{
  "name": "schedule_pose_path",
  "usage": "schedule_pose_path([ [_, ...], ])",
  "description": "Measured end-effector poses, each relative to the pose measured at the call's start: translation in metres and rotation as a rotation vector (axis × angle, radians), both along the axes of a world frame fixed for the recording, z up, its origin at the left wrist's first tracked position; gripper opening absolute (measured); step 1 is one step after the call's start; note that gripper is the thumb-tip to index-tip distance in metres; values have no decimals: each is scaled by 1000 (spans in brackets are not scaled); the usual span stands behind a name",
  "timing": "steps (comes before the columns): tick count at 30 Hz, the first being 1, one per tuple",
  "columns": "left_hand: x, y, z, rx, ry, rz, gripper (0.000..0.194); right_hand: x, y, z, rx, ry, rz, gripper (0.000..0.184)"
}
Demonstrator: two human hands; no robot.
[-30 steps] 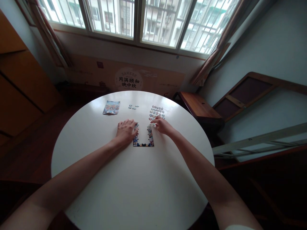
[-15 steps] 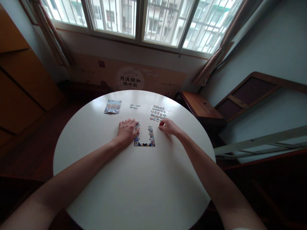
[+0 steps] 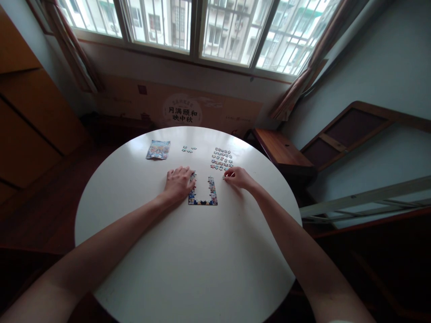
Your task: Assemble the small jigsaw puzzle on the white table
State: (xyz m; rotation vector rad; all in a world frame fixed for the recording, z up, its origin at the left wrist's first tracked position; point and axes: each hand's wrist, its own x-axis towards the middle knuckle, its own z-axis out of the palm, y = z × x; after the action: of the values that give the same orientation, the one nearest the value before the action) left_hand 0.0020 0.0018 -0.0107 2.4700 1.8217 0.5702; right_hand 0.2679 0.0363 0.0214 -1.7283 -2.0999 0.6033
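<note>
A U-shaped strip of joined jigsaw pieces point(image 3: 204, 202) lies on the white round table point(image 3: 188, 260). My left hand point(image 3: 179, 181) rests open and flat on the table, its fingertips touching the strip's left arm and hiding part of it. To the right of the strip, my right hand point(image 3: 238, 177) is closed in a pinch on a small puzzle piece point(image 3: 224, 177), just above the tabletop. Behind that hand lie rows of loose puzzle pieces point(image 3: 221, 158). A smaller group of loose pieces point(image 3: 188, 149) sits farther back in the middle.
A colourful picture sheet point(image 3: 158, 150) lies at the back left of the table. Beyond the table's right edge stands a wooden bench or stool point(image 3: 281, 146). An orange-brown cabinet point(image 3: 30, 125) is at the left, and barred windows point(image 3: 229, 31) are behind.
My right hand has shifted very slightly, and the pinched piece now shows a little differently at the fingertips. My left hand and the joined strip stay in place.
</note>
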Motion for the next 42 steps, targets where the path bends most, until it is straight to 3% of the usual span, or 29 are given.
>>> schedule_pose_path([
  [11, 0, 0, -2, 18, -2, -2, 37, 6, 3, 2, -93, 4, -28, 8],
  [18, 1, 0, -1, 2, -3, -3, 38, 6, 5, -3, -80, 206, 15, 10],
  [25, 0, 1, -1, 9, 1, -4, 38, -17, 23, -9, 2, 416, 137, 8],
  [32, 0, 1, -2, 24, 0, -4, 37, -38, 35, -11, -11, 396, 218, 10],
  [42, 1, 0, -2, 24, -6, -2, 37, -41, 38, -20, 7, 337, 219, 13],
])
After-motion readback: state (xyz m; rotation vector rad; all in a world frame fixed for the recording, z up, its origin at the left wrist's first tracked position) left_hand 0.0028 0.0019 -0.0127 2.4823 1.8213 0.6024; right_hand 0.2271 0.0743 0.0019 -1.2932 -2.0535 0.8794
